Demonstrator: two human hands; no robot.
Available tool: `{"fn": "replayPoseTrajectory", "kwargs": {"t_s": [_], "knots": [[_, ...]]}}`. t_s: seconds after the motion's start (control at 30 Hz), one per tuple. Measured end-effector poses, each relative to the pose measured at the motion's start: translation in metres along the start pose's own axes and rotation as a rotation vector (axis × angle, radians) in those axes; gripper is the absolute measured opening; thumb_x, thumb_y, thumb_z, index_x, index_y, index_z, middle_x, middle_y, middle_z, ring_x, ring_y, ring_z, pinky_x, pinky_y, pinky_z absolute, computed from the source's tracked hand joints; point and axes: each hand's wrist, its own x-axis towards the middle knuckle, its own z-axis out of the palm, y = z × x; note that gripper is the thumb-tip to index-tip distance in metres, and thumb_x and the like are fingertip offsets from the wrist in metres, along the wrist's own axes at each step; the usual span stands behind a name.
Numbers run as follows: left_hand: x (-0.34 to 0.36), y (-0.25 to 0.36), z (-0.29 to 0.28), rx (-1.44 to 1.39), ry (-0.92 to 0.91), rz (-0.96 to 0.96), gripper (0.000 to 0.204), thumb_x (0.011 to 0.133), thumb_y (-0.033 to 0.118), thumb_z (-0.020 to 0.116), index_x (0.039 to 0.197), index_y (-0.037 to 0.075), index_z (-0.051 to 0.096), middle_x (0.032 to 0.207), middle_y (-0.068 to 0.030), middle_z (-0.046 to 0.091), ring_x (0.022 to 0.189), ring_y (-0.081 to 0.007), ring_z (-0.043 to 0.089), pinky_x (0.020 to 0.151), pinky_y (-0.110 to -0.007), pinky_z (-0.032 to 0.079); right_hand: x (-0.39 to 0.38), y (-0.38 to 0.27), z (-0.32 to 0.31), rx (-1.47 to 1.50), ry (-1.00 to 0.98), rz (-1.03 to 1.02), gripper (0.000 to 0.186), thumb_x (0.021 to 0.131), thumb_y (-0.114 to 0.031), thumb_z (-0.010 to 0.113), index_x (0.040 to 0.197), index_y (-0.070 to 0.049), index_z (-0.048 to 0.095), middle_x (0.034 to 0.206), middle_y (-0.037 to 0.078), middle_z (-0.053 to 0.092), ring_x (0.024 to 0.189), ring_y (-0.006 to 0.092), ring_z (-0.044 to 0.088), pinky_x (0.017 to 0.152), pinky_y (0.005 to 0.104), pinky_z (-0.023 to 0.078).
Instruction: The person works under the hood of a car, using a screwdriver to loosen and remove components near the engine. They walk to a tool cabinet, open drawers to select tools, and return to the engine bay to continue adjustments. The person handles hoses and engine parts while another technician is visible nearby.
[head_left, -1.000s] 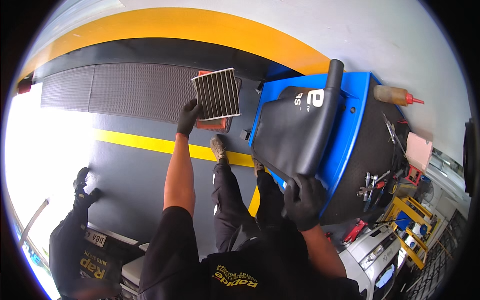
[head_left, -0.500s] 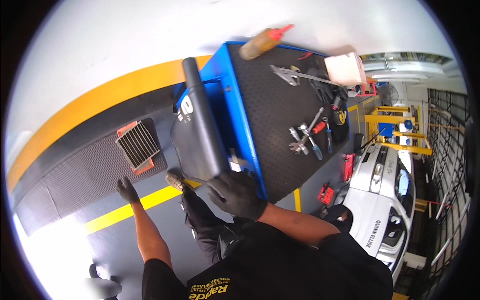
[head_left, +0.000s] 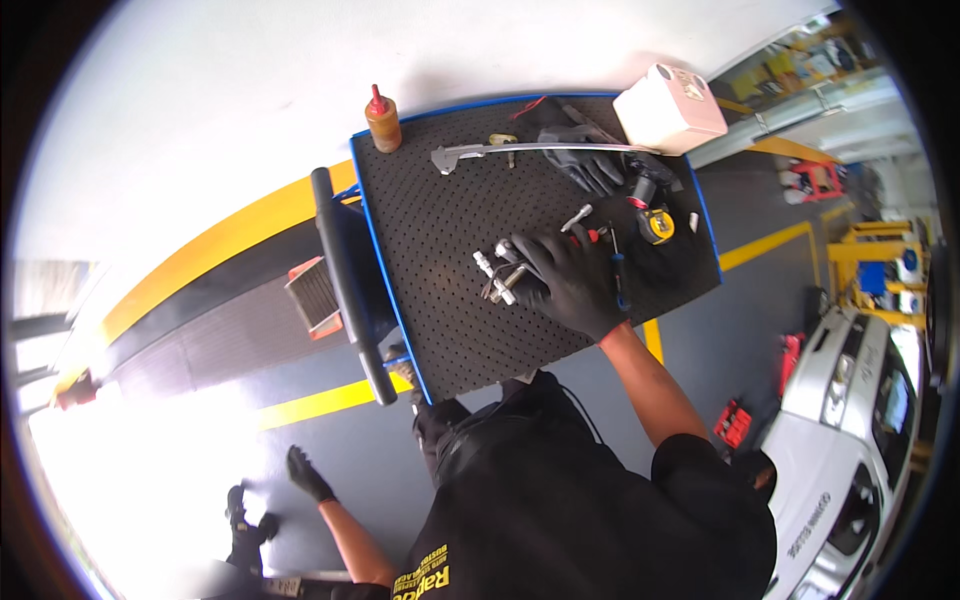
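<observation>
My right hand, in a black glove, is over the tool cart's black dimpled top. Its fingers curl around a small cluster of metal hand tools, whose bright ends stick out past the fingertips; the palm hides the rest. Just beyond the hand lie a blue-handled screwdriver and a short metal socket tool. My left hand, gloved too, hangs low at the left above the floor, fingers stretched out and holding nothing.
At the cart's back stand a red-capped bottle and a pinkish-white box. A long metal caliper, spare gloves and a yellow tape measure lie there. A black handle edges the cart's left; an air filter is beyond. A white car stands right.
My view has swung over the cart. My right hand has moved from the cart's handle side onto the tools on top. My left hand now hangs farther from the air filter.
</observation>
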Motion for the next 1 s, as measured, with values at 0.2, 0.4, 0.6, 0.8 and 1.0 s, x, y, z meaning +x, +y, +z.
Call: {"fn": "replayPoseTrajectory", "kwargs": {"t_s": [0.2,0.4,0.6,0.8,1.0], "knots": [[-0.171,0.015,0.026,0.221,-0.128,0.033,0.035,0.111,0.025,0.061,0.122,-0.004,0.077,0.107,-0.0123,0.079,0.094,-0.0204,0.071,0.086,-0.037,0.056,0.024,0.040,0.052,-0.209,0.062,0.026,0.026,0.097,-0.029,0.071,0.113,-0.010,0.063,0.104,0.011,0.062,0.102,0.0324,0.063,0.097,0.0538,0.047],[-0.324,-0.025,-0.007,0.553,-0.172,0.222,0.031,0.108,0.023,0.063,0.116,-0.002,0.079,0.106,-0.0195,0.080,0.093,-0.0293,0.076,0.085,-0.043,0.058,0.035,0.076,0.069,-0.122,0.213,0.152,0.025,0.104,-0.031,0.069,0.112,-0.007,0.066,0.107,0.016,0.065,0.101,0.0385,0.065,0.087,0.0531,0.051],[-0.435,-0.066,-0.053,0.272,-0.116,-0.381,0.028,0.100,0.021,0.073,0.120,0.002,0.074,0.094,-0.0084,0.076,0.073,-0.0173,0.068,0.072,-0.037,0.055,0.077,0.093,0.022,-0.169,0.355,0.010,0.023,0.098,-0.031,0.072,0.101,-0.008,0.072,0.100,0.013,0.067,0.096,0.0362,0.069,0.086,0.0512,0.055],[-0.131,0.247,-0.211,0.790,-0.745,0.272,0.066,0.084,0.013,0.096,0.140,0.011,0.060,0.101,-0.0052,0.074,0.059,-0.0081,0.059,0.052,-0.029,0.052,0.123,0.197,0.040,-0.190,0.104,-0.104,0.014,0.092,-0.021,0.070,0.092,-0.009,0.077,0.097,0.016,0.077,0.095,0.0366,0.076,0.085,0.0533,0.061],[-0.323,0.056,-0.031,0.301,0.076,0.169,0.032,0.103,0.020,0.072,0.126,-0.001,0.071,0.105,-0.0111,0.077,0.085,-0.0194,0.068,0.078,-0.037,0.057,0.150,0.159,0.036,-0.349,0.049,-0.147,0.014,0.092,-0.018,0.067,0.094,-0.009,0.077,0.097,0.015,0.078,0.092,0.0335,0.078,0.081,0.0497,0.064]]}}
